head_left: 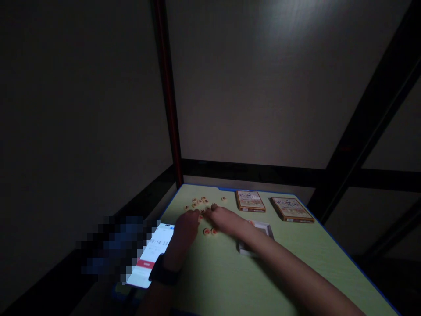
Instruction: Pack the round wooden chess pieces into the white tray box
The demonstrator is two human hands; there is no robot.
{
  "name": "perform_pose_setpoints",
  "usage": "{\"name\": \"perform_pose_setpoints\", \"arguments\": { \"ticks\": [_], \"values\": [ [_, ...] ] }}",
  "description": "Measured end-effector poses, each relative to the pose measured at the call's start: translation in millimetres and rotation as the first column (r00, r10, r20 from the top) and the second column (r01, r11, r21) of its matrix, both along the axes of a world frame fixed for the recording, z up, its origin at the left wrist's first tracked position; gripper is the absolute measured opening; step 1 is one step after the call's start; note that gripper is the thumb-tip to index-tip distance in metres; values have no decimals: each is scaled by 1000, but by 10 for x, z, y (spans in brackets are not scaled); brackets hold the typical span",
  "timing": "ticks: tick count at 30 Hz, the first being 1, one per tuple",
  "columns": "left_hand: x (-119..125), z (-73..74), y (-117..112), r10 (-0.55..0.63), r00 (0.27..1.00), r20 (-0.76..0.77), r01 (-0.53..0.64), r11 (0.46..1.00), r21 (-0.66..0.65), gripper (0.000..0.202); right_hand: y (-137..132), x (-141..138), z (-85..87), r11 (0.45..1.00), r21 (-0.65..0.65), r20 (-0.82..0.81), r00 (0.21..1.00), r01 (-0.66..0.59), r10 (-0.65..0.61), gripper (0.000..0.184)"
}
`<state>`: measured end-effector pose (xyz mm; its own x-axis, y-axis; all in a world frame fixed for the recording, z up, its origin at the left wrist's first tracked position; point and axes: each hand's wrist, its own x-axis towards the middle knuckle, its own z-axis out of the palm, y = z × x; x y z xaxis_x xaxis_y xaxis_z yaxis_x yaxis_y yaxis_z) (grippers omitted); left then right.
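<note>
Round wooden Chinese chess pieces [194, 204] lie in a loose group at the far left of the table. My left hand [188, 223], with a dark band on its wrist, reaches in at the near side of the group, fingers bent down. My right hand [221, 217] comes from the right, its fingers curled close to the left fingertips. Between the two hands some pieces show in part; what the fingers grip is too small and dim to make out. Two red-marked pieces [210, 231] lie side by side just below the hands. One piece [224, 199] lies apart, beyond my right hand.
Under my right forearm sits an open white box tray [269, 230], partly hidden. Two flat printed boxes [250, 200] [291, 209] lie at the back right. A lit phone [154, 250] showing a timer stands left of my left wrist. Walls close in behind and left.
</note>
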<state>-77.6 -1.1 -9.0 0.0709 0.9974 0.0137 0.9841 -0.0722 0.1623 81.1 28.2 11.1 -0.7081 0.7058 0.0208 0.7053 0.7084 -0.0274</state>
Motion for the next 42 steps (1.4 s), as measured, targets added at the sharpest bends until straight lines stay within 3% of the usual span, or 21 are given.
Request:
{"name": "perform_pose_setpoints", "arguments": {
  "ticks": [3, 7, 10, 14, 19, 23, 28, 34, 42],
  "values": [
    [14, -19, 40, -27, 996, 82, 20, 996, 82, 26, -53, 208, 128, 998, -34, -201, 979, -44, 36, 24],
    [85, -81, 88, -219, 948, 233, 153, 951, 268, 25, -185, 665, 267, 997, -21, -324, 944, -75, 64, 25],
    [243, -69, 83, -366, 875, 316, 247, 900, 360, 25, -367, 1022, 280, 997, -68, -343, 939, -24, 0, 25],
    [581, 41, 50, -470, 802, 369, 361, 873, 328, 25, -627, 1286, 202, 973, -208, -279, 948, 98, -155, 23],
    [943, 102, 52, -446, 787, 426, 328, 888, 323, 23, -703, 1260, 12, 937, -160, -116, 936, 311, -331, 15],
    [1012, 49, 42, -367, 797, 481, 233, 920, 315, 7, -671, 1199, -90, 908, -44, 8, 909, 416, -416, 20],
    [975, -17, -6, -378, 787, 487, 240, 916, 322, 5, -691, 1217, -84, 899, -34, 64, 899, 437, -434, 21],
    [974, -87, -52, -454, 772, 445, 340, 886, 315, 7, -673, 1215, -153, 925, -16, 31, 924, 381, -380, 24],
    [983, -126, -59, -478, 748, 459, 360, 875, 325, 12, -685, 1184, -139, 896, -12, 36, 895, 444, -444, 21]
  ]
}}
